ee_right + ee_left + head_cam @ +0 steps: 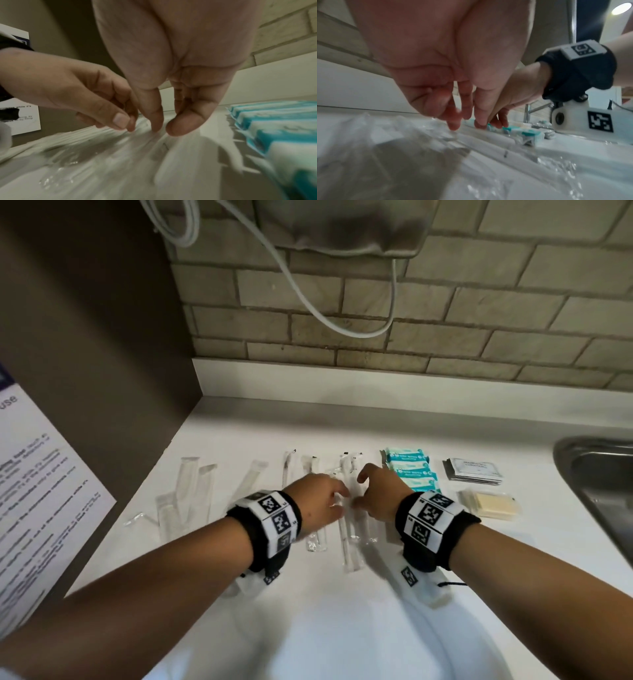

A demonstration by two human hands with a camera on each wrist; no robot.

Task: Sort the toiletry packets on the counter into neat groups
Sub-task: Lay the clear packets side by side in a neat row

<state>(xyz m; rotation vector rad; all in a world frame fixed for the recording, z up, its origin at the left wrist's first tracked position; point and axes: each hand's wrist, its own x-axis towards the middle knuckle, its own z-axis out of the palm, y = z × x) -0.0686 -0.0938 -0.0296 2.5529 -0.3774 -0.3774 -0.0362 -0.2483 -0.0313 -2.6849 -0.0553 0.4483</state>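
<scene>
Long clear-wrapped packets (349,542) lie in a loose row on the white counter (342,628); they also show as blurred plastic (488,139) (102,148) close to the wrist cameras. My left hand (337,503) (467,124) (126,124) points down onto them, and its thumb and forefinger pinch a wrapper. My right hand (359,491) (168,128) (500,121) is right beside it, with thumb and fingertips touching the same packets and a small gap between them. Teal-and-white packets (411,470) (274,121) (530,134) sit stacked just right of my right hand.
Frosted sleeve packets (191,487) lie scattered to the left. Grey sachets (474,470) and a pale yellow soap (493,503) sit right of the teal stack. A steel sink (599,474) borders the counter's right end. A printed sign (41,491) leans at the left wall, and a cable (308,302) hangs above.
</scene>
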